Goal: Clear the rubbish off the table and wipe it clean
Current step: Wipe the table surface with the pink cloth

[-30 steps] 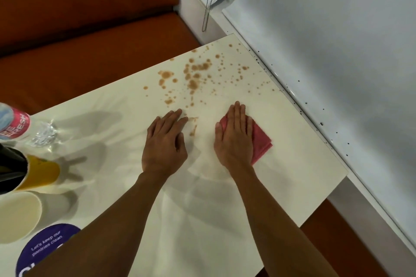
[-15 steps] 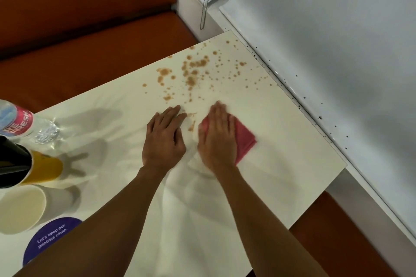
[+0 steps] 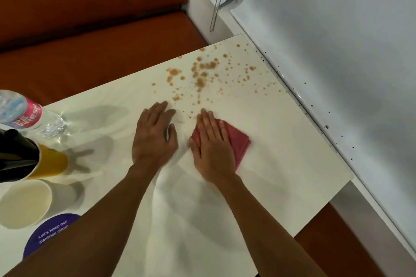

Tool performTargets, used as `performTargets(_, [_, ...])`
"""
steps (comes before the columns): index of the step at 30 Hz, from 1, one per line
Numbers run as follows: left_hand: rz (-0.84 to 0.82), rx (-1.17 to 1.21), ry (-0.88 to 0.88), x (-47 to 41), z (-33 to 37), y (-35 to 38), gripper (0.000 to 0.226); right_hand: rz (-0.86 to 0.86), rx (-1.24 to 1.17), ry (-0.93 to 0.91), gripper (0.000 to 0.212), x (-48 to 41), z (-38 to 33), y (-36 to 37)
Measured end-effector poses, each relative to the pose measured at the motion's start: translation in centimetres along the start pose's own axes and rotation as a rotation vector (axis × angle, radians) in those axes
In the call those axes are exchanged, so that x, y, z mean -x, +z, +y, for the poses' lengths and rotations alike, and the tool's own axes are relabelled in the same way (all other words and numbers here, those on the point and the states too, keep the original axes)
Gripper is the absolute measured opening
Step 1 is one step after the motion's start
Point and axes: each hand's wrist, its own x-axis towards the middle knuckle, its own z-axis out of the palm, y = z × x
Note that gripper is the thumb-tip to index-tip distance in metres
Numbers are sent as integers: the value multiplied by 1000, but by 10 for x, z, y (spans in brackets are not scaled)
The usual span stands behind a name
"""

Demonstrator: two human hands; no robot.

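Note:
A cream table carries a spread of brown splashes near its far edge. My right hand lies flat, fingers straight, pressing a folded pink cloth onto the table just below the splashes. Beside it, my left hand rests flat on the bare tabletop with its fingers straight. At the left edge lie a clear plastic bottle with a pink label, a yellow paper cup and a white paper cup, all on their sides.
A dark object covers part of the yellow cup at the far left. A round purple sticker is on the table's near left. An orange bench seat runs behind the table. A white wall and ledge border the right side.
My right hand slid the pink cloth leftwards toward my left hand and now sits slightly right again. The left hand has stayed in place on the table.

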Motion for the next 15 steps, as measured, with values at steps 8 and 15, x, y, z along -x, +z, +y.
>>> performTargets(8, [5,10,-2,0,-1,-3,45,41,7,256,67,-14,48,-1])
performTargets(15, [-7,35,-13,1,-3,-3,46,-101,-5,-322,64,9,18,-6])
